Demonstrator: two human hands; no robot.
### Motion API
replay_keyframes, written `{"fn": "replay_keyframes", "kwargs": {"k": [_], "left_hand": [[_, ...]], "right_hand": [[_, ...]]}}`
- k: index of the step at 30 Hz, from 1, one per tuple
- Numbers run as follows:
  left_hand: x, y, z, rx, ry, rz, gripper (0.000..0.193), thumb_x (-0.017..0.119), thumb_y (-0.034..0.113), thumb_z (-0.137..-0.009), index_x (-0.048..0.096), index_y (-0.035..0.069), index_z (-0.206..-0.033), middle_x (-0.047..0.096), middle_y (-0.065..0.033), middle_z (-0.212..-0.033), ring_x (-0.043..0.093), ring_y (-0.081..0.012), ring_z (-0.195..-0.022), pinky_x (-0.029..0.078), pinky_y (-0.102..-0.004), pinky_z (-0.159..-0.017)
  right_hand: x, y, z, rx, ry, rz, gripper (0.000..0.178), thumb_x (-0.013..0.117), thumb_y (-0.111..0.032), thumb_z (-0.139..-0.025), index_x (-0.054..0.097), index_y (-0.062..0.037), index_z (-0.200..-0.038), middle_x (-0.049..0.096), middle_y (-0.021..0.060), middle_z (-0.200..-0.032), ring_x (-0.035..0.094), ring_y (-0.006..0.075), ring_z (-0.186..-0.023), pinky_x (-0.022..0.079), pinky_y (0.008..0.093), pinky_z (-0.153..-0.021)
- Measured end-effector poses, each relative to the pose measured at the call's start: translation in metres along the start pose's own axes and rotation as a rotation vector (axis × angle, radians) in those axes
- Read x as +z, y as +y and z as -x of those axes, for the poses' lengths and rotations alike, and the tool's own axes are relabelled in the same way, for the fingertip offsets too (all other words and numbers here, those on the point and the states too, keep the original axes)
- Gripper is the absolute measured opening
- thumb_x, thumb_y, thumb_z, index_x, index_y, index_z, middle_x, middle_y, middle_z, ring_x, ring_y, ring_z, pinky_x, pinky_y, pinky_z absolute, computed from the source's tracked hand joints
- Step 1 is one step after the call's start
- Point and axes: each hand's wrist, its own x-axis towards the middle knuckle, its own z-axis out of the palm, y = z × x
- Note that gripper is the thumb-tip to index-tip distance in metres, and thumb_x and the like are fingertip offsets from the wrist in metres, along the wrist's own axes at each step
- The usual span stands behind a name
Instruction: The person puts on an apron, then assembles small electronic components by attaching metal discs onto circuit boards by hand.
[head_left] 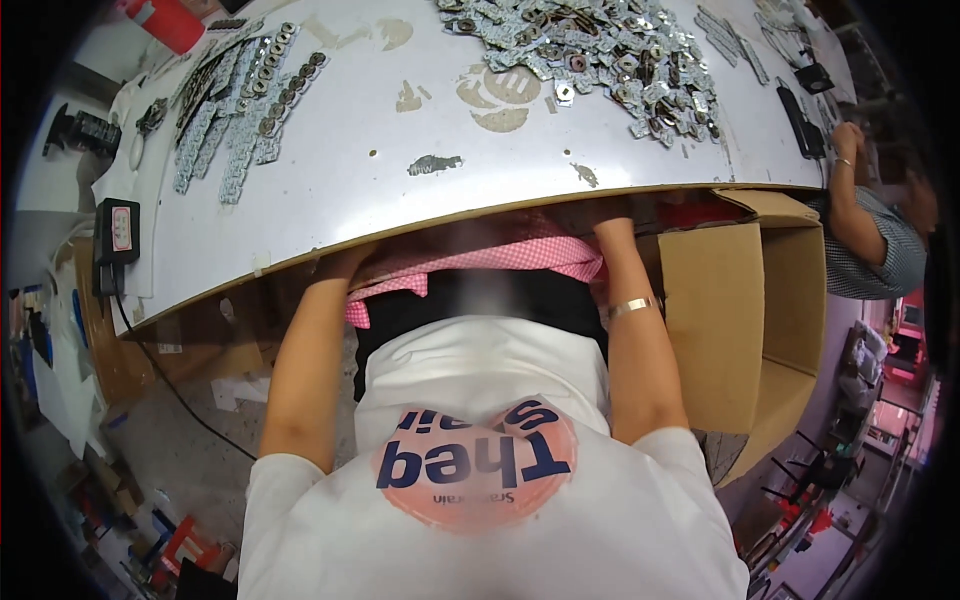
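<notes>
Both my arms reach forward beneath the table's front edge, and the tabletop hides my fingers. My left hand (347, 262) goes under the edge left of my lap; only the wrist end shows. Under the edge right of my lap goes my right hand (611, 224), a metal bracelet (631, 306) on that forearm. A pink checked cloth (500, 256) stretches across my lap between the two wrists. What either hand holds or touches cannot be made out.
On the white table (330, 190) lie a large heap of small metal parts (610, 65) and rows of them (250, 100) at left. An open cardboard box (712, 320) stands at my right. A power adapter (117, 232) sits at left; another person (868, 225) works at far right.
</notes>
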Motion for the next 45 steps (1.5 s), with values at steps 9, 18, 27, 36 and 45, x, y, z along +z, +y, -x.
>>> {"fn": "replay_keyframes", "kwargs": {"k": [9, 18, 27, 36, 45], "left_hand": [[0.013, 0.061, -0.092, 0.21, -0.045, 0.068, 0.043, 0.065, 0.031, -0.087, 0.063, 0.005, -0.122, 0.063, -0.0184, -0.123, 0.06, -0.0357, -0.111, 0.049, -0.0392, -0.094], [-0.017, 0.204, -0.241, 0.59, -0.044, 0.086, 0.042, 0.065, 0.031, -0.087, 0.063, 0.006, -0.121, 0.063, -0.0185, -0.122, 0.06, -0.0358, -0.11, 0.049, -0.0395, -0.094], [-0.059, 0.386, -0.288, 1.023, -0.034, 0.015, 0.042, 0.065, 0.03, -0.087, 0.063, 0.006, -0.121, 0.063, -0.0187, -0.122, 0.061, -0.0359, -0.109, 0.049, -0.0398, -0.093], [-0.123, 0.434, -0.254, 1.177, 0.026, -0.098, 0.041, 0.065, 0.03, -0.087, 0.064, 0.007, -0.121, 0.064, -0.0189, -0.121, 0.061, -0.036, -0.108, 0.049, -0.0401, -0.092], [-0.185, 0.339, -0.27, 1.004, 0.105, -0.143, 0.04, 0.065, 0.029, -0.087, 0.064, 0.007, -0.12, 0.064, -0.019, -0.12, 0.061, -0.0361, -0.107, 0.05, -0.0404, -0.092]], "right_hand": [[0.015, -0.022, -0.013, -0.026, 0.394, 0.017, 0.037, 0.054, -0.025, -0.091, 0.065, -0.001, -0.118, 0.063, 0.0229, -0.118, 0.061, 0.0379, -0.109, 0.046, 0.0419, -0.097], [0.013, -0.06, 0.036, 0.189, 0.608, 0.058, 0.036, 0.055, -0.025, -0.092, 0.065, -0.0011, -0.117, 0.064, 0.0222, -0.115, 0.062, 0.0367, -0.106, 0.047, 0.0417, -0.094], [0.01, -0.041, 0.061, 0.445, 0.87, 0.061, 0.036, 0.056, -0.024, -0.092, 0.065, -0.0011, -0.117, 0.065, 0.0214, -0.112, 0.063, 0.0356, -0.102, 0.048, 0.0416, -0.092], [-0.002, -0.028, 0.062, 0.452, 1.023, -0.034, 0.035, 0.057, -0.024, -0.092, 0.065, -0.0012, -0.117, 0.066, 0.0207, -0.108, 0.064, 0.0345, -0.099, 0.049, 0.0414, -0.089], [-0.022, -0.038, 0.053, 0.17, 0.99, -0.163, 0.034, 0.058, -0.024, -0.092, 0.065, -0.0012, -0.117, 0.067, 0.02, -0.105, 0.065, 0.0334, -0.096, 0.05, 0.0413, -0.087]]}}
